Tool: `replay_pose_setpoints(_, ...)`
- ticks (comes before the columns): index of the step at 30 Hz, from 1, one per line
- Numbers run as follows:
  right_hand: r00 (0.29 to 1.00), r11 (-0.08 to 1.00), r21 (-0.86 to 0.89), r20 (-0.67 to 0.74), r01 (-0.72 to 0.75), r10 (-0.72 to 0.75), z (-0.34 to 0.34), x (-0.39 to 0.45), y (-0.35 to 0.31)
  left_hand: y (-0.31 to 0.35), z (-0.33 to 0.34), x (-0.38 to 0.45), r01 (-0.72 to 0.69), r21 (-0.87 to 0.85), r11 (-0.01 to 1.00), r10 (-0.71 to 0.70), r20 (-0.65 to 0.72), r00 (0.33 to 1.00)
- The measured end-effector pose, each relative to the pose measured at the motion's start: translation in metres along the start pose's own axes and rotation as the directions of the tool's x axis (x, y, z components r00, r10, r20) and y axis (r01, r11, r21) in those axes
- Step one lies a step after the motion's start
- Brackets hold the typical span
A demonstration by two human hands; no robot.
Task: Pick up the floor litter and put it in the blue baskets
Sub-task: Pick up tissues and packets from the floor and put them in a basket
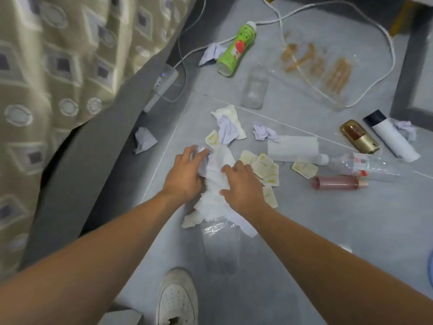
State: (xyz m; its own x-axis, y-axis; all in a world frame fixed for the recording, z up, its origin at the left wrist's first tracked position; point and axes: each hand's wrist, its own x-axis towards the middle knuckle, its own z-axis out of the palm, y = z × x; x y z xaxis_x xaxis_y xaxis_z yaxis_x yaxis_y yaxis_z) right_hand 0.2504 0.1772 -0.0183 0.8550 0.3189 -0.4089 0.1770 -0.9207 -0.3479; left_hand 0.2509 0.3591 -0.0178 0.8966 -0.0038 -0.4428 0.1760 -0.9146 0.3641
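At frame centre: both hands meet on a heap of white tissue (pixel 215 181) lying on the grey floor (pixel 304 231).
Left hand (pixel 185 172): fingers curled around a crumpled wad at the heap's upper left, gripping it.
Right hand (pixel 241 184): fingers bent and pressed into the tissue's right side; thumb tucked against the paper, pinching it.
Nearby litter: pale yellow sachets (pixel 264 167) just right of the hands; more crumpled paper (pixel 228 125) above them; a clear plastic wrapper (pixel 218 242) below the heap.
Right of frame: a pink bottle (pixel 337 182), a clear bottle (pixel 365 165), a gold bottle (pixel 359 136) and a white tube with black cap (pixel 391 137).
Upper centre: a green bottle (pixel 235 49) on its side beside white cables (pixel 386 55).
Left side: patterned bedding (pixel 58 66).
Lower centre: a white shoe (pixel 177 299).
Lower right edge: a sliver of blue rim (pixel 430 268); whether it is a basket cannot be told.
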Motion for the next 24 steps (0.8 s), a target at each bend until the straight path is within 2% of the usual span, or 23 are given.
replay_pose_setpoints(2,0.998,0.998,0.064,-0.055,-0.017,0.02,0.007,0.003,0.01,-0.004,0.006,0.011,-0.056,0.058,0.997,0.055,0.026,0.998)
replay_pose_setpoints(4,0.992,0.986,0.161,-0.116,-0.03,0.049,0.009,0.001,0.02,-0.005,0.01,0.016,-0.06,0.081,0.995,0.062,-0.023,0.998)
replay_pose_setpoints(7,0.974,0.964,0.263,-0.203,-0.046,0.102,0.005,-0.01,0.032,-0.003,0.01,0.013,0.005,0.028,1.0,-0.002,-0.107,0.994)
replay_pose_setpoints(13,0.952,0.905,0.424,-0.268,-0.018,0.145,-0.029,-0.049,0.029,0.021,-0.018,-0.029,0.082,-0.016,0.997,-0.083,-0.121,0.989)
replay_pose_setpoints(19,0.892,0.819,0.569,-0.332,-0.071,0.308,-0.11,-0.118,0.013,0.094,-0.081,-0.098,-0.001,-0.006,1.0,0.001,-0.08,0.997)
replay_pose_setpoints(24,0.773,0.711,0.68,-0.35,-0.179,0.53,-0.185,-0.209,0.041,0.198,-0.123,-0.151,-0.162,0.046,0.986,0.163,-0.019,0.986)
